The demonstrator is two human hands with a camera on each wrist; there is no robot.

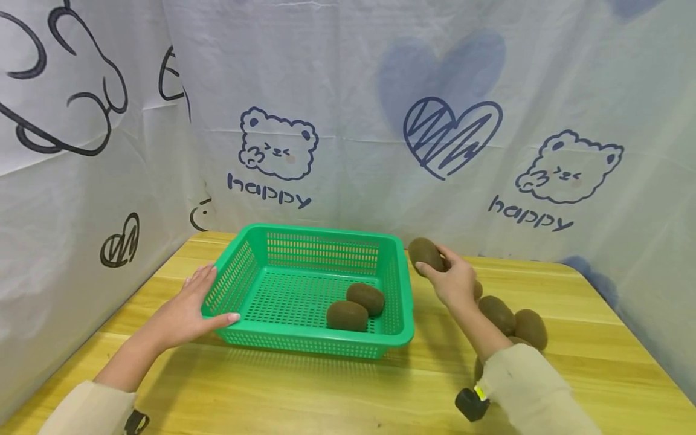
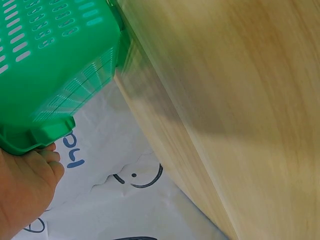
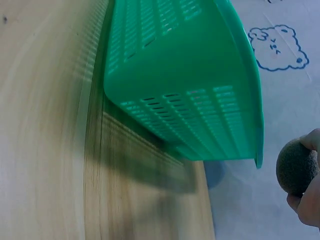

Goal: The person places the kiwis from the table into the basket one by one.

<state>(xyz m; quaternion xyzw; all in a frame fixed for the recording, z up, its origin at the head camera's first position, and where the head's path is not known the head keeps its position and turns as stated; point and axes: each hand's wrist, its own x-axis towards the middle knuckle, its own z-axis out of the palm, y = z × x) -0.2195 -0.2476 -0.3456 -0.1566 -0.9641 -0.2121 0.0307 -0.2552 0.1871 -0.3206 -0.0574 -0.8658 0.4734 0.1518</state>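
A green plastic basket (image 1: pixel 310 340) with slotted walls stands on the table, two brown kiwis (image 1: pixel 347 316) lying together in its right front part. My left hand (image 1: pixel 187 311) holds the basket's left rim near the front corner, its thumb over the edge; in the left wrist view the fingers of that hand (image 2: pixel 30 185) are bent against the rim. Just right of the basket, my right hand (image 1: pixel 454 281) grips another kiwi (image 1: pixel 426 256) between thumb and fingers, raised at about rim height. The right wrist view shows this held kiwi (image 3: pixel 296 167) outside the basket wall (image 3: pixel 180 75).
Several more kiwis (image 1: pixel 530 329) lie on the wooden table (image 1: pixel 598 362) at the right, partly hidden behind my right forearm. White cloth (image 1: pixel 348 78) with drawn bears and hearts hangs behind the table and along its left side.
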